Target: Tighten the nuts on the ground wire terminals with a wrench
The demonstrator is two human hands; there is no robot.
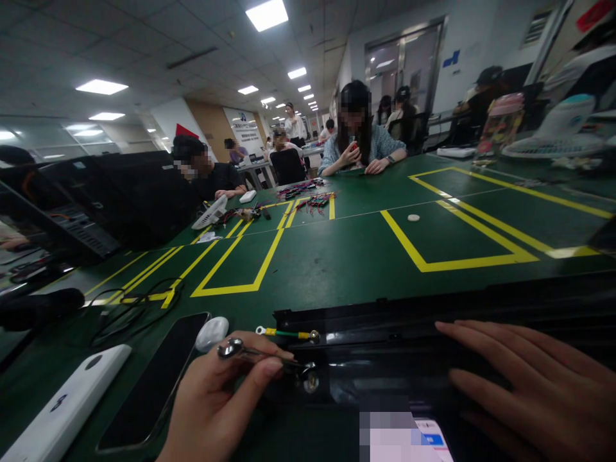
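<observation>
My left hand (pixel 221 391) is closed around a shiny metal wrench (pixel 231 348), gripped between thumb and fingers. The wrench's far end is beside a round metal fastener (pixel 311 383) on a long black panel (pixel 385 366); whether they touch, I cannot tell. Just beyond it, a short yellow-green wire (pixel 289 333) with ring terminals at its ends meets the panel at a second fastener (pixel 314 335). My right hand (pixel 524 385) lies over the panel's right part, its fingers stretched out and holding nothing.
Left of my left hand are a white earbud case (pixel 212 333), a dark phone (pixel 156 378) and a white power bank (pixel 72 401). A black cable (pixel 139 314) lies beyond. Yellow tape (pixel 226 290) marks the green table. Across it sits a person (pixel 360 135) near bundled wires (pixel 312 202).
</observation>
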